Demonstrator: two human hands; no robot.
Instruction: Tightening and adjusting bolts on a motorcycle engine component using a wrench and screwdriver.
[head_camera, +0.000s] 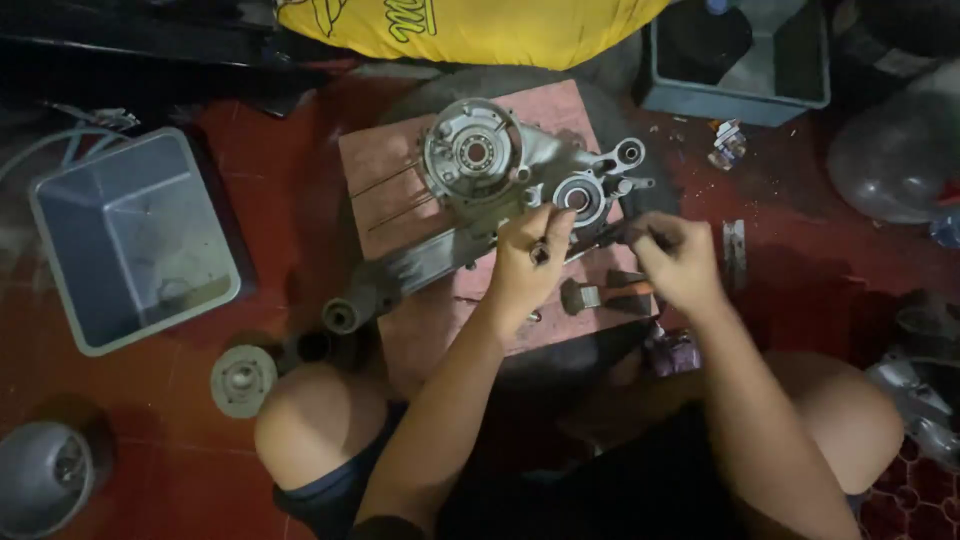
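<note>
Bare knees frame the left hand (530, 262) steadying the heavy, rigid crankcase (490, 190) by its rim, while the right hand's (680, 262) fingers are clenched on a dark tool (612, 234).

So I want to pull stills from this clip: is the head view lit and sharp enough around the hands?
Head view: dim, light pooled on the engine casing, corners falling into shadow; overall soft, the left hand and right hand slightly smeared; the dark tool between them barely resolves; no strong glare.
</note>
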